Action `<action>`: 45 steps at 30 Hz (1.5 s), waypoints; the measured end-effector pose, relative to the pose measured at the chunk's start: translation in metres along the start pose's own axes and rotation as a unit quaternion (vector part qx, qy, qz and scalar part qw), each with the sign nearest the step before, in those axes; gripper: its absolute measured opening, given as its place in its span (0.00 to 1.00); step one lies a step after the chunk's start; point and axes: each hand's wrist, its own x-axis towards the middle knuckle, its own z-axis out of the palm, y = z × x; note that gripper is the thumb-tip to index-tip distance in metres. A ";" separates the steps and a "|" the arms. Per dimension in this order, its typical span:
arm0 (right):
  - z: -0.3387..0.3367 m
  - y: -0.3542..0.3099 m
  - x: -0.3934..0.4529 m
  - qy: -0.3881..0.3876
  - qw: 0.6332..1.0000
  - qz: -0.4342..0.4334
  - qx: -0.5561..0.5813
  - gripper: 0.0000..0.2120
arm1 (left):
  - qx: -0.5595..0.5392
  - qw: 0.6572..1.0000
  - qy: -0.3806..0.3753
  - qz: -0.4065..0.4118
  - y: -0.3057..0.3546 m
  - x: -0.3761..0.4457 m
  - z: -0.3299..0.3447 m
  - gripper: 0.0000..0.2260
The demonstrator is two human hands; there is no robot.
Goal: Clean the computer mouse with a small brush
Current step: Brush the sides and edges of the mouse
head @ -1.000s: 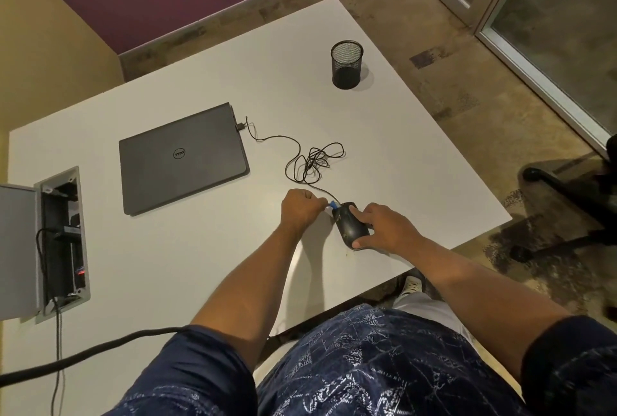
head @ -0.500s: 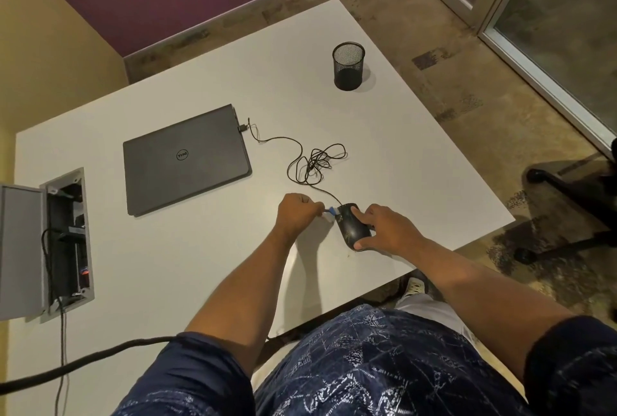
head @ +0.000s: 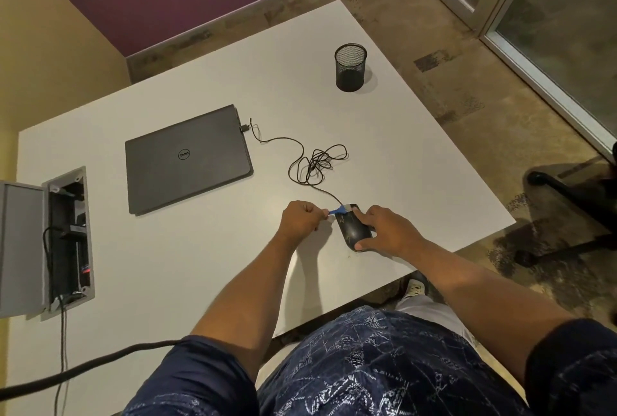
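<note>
Left hand point(head: 302, 220) fisted around blue brush point(head: 337, 211), right hand point(head: 387, 230) clamped on black mouse point(head: 353, 228)

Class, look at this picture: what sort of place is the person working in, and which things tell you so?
Probably an office or meeting room. A closed laptop lies on a white desk with a built-in cable hatch, a mesh pen cup stands nearby, and an office chair base shows.

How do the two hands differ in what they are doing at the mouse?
The left hand is curled into a fist, pinching the small blue brush; the right hand is spread open, steadying the black mouse. The left hand sits beside the mouse and reaches it only through the brush tip, while the right hand's fingers touch it directly at its front and rear. Both are bare and work over the white table.
</note>
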 end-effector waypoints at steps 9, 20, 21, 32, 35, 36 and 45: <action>-0.001 -0.001 -0.001 -0.003 1.000 0.017 0.011 0.45 | 0.017 1.000 0.004 0.003 0.004 0.000 0.004 0.15; 0.000 -0.001 -0.002 0.001 1.000 0.019 0.012 0.46 | 0.018 0.999 0.004 -0.040 0.005 0.002 0.001 0.13; 0.000 -0.001 -0.002 0.002 1.000 0.019 0.012 0.46 | 0.019 0.999 0.008 -0.041 0.005 0.001 0.001 0.12; 0.000 -0.003 -0.004 0.009 0.999 0.038 0.037 0.51 | 0.016 0.998 -0.046 -0.029 0.005 0.000 -0.006 0.11; 0.000 -0.004 -0.004 0.013 0.999 0.039 0.031 0.51 | 0.024 0.999 -0.002 -0.028 0.003 0.000 -0.004 0.13; 0.000 -0.004 -0.004 0.014 0.999 0.039 0.029 0.50 | 0.028 0.999 0.014 -0.028 0.003 -0.001 -0.003 0.13; 0.000 -0.004 -0.004 0.012 0.999 0.038 0.026 0.50 | 0.007 1.000 0.014 -0.019 0.005 -0.004 -0.002 0.10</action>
